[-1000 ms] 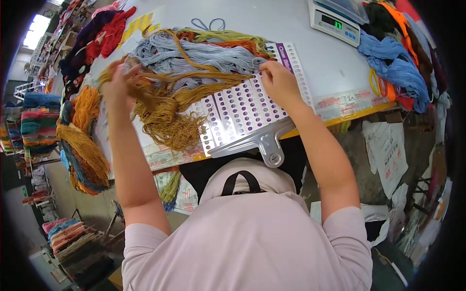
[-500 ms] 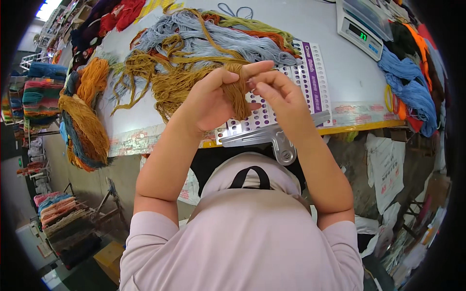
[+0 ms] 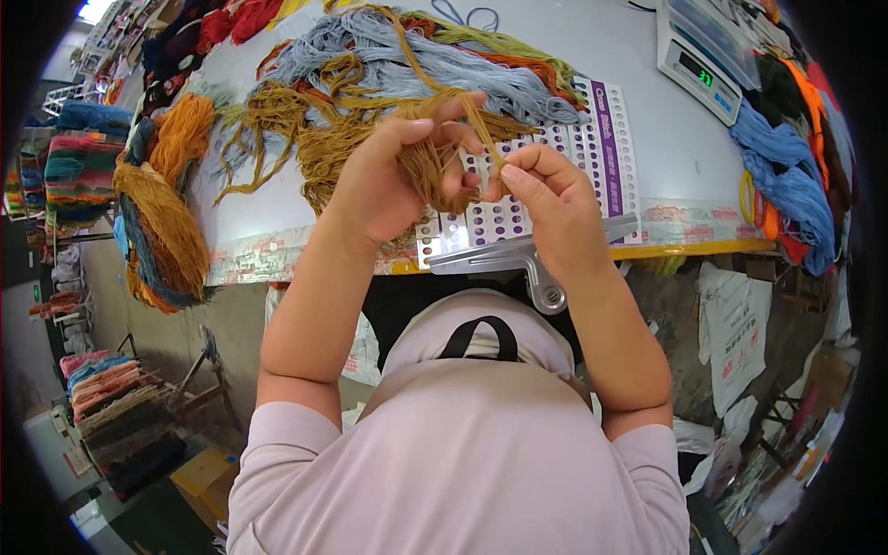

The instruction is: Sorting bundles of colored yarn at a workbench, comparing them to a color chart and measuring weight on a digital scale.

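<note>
A hank of mustard-brown thread (image 3: 338,165) trails over the table, part of it draped across the fingers of my left hand (image 3: 381,180). That hand is curled around the strands. My right hand (image 3: 561,208) pinches a thin bundle of the same thread (image 3: 490,143) between thumb and forefinger, drawn taut from the left fingers. Beneath both hands lies a white card with rows of punched holes (image 3: 555,153) and a purple strip. A clear plastic hanger-like piece (image 3: 504,254) rests at its near edge. Pale blue thread (image 3: 416,69) lies heaped just beyond.
A digital scale (image 3: 700,69) stands at the far right, beside blue thread hanks (image 3: 786,176) draped over the edge. Orange and brown hanks (image 3: 166,222) hang off the table's left side. Racks of coloured thread (image 3: 88,185) stand farther left. A yellow strip (image 3: 684,248) runs along the near edge.
My right hand has moved slightly right and down, pulling a thin bundle of brown thread out taut from the left hand. The left fingers have curled more around the hank.
</note>
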Tool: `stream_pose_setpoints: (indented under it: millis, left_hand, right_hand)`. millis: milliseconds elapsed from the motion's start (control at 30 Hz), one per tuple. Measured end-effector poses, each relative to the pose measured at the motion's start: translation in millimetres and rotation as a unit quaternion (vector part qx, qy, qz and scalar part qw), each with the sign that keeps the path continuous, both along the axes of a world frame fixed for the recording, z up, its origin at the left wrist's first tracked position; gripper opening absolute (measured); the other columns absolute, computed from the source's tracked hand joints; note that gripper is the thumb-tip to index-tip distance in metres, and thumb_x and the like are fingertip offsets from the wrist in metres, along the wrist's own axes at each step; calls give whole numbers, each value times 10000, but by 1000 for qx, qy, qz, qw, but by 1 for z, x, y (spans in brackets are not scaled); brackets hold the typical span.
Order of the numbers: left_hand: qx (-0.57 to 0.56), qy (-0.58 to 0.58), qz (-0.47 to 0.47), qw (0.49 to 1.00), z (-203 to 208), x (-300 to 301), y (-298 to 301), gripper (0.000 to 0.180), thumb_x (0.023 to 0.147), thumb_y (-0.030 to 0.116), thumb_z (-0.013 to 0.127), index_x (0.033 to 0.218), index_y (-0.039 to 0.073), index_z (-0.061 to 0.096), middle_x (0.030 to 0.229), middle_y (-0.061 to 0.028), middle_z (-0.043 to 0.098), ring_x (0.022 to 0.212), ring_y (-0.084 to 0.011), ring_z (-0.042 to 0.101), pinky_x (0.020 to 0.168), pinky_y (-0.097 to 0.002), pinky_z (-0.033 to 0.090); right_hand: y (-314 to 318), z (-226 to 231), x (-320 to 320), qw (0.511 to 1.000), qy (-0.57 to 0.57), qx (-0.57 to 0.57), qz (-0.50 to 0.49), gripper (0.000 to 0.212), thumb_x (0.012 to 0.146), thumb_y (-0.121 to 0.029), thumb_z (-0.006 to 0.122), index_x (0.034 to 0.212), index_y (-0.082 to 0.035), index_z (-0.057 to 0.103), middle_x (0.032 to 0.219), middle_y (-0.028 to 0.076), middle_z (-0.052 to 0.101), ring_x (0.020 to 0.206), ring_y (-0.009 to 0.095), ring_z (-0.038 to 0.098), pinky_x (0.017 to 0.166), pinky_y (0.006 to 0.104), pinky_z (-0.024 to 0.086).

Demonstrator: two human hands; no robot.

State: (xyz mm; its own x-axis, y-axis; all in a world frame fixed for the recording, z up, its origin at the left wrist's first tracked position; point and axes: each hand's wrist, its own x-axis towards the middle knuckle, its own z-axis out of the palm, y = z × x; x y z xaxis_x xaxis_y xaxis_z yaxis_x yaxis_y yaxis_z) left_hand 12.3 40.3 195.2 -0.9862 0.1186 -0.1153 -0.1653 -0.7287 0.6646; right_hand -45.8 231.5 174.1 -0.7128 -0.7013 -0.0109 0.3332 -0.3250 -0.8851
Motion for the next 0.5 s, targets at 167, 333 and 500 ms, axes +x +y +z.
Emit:
stream_pose_setpoints:
  millis: [167, 333, 500]
  left_hand:
    - [-198, 37, 35, 979, 20, 4, 21, 688, 829, 117, 607, 1435, 39, 291, 927, -60, 599, 547, -46, 462, 526, -179, 389]
    - [-205, 48, 41, 977, 20, 3, 24, 736, 809, 27, 637, 1445, 40, 267, 878, -67, 594, 552, -51, 461, 472, -152, 332]
    - [-217, 50, 43, 974, 24, 3, 26, 742, 817, 14, 629, 1454, 52, 250, 863, -66, 588, 534, -43, 446, 483, -158, 345]
  right_hand:
    - [4, 13, 7, 1000, -14, 18, 12, 111, 893, -43, 528, 956, 23, 594, 865, 89, 632, 825, 157, 599, 824, 295, 455]
    - [6, 24, 10, 999, -27, 13, 23, 135, 883, -37, 540, 966, 39, 614, 868, 120, 661, 836, 172, 629, 816, 306, 479]
    - [6, 25, 12, 999, -25, 20, 5, 115, 878, -27, 543, 945, 30, 616, 868, 124, 665, 812, 180, 645, 795, 308, 498]
